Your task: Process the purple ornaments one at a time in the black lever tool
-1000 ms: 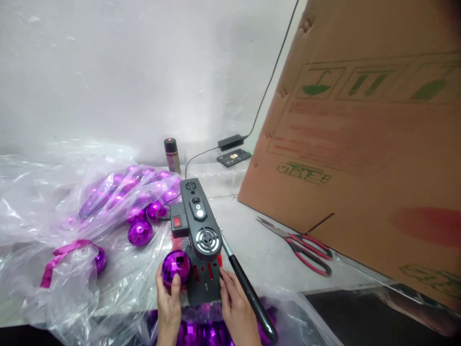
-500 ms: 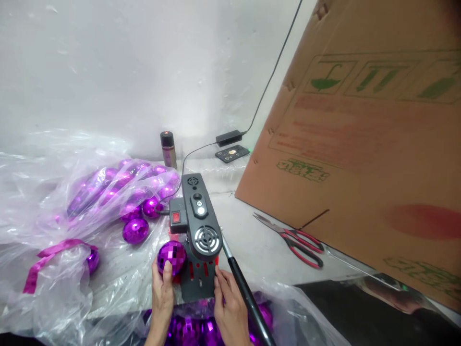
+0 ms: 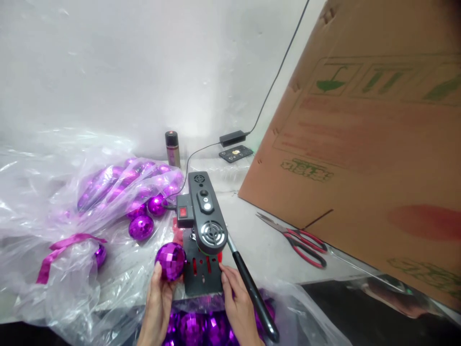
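My left hand holds a purple mirrored ball against the left side of a small black machine. The machine has a red switch, round vents on its head and a slotted black base plate. My right hand rests with its fingertips on the right edge of that base plate, next to the machine's long black lever handle. Just below my hands, several more purple balls lie in clear plastic.
A clear plastic bag with several purple balls lies at the left, with a purple ribbon. Red-handled scissors lie at the right before a big leaning cardboard sheet. A spray can, a power adapter and a phone stand by the wall.
My left hand has shifted the purple ball slightly left and away from the machine's head, thumb moving off its front. The view has drifted a little; my right hand stays on the base plate.
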Available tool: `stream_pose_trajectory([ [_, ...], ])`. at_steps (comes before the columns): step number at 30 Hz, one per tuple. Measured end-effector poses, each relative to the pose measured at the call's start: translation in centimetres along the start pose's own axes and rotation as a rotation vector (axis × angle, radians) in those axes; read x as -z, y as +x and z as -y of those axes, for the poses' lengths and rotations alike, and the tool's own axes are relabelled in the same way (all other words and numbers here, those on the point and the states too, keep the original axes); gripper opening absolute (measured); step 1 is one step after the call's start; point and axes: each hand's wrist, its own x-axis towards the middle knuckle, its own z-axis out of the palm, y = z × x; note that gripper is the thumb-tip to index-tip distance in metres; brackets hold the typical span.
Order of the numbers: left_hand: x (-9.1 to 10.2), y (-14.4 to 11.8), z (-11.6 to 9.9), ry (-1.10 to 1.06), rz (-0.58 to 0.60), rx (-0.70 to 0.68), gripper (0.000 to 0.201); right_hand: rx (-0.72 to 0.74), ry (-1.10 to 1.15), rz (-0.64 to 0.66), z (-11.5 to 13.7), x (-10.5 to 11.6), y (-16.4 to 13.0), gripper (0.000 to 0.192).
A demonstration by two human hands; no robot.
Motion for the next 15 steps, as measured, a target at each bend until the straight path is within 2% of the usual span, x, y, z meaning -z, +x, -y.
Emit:
stream_pose_trajectory([
  [3, -0.6, -0.2, -0.1, 0.148, 0.034, -0.049, 0.072, 0.015, -0.009, -0.012, 0.5, 0.2, 0.4, 0.033],
  [8, -1.0, 0.8, 1.2, 0.515, 0.084, -0.267, 0.085, 0.046, -0.035, -0.065, 1.5, 0.6, 0.9, 0.033],
  [15, -0.5, 1.5, 2.9, 0.730, 0.096, -0.490, 0.085, 0.083, -0.034, -0.131, 1.1, 0.1, 0.6, 0.033],
])
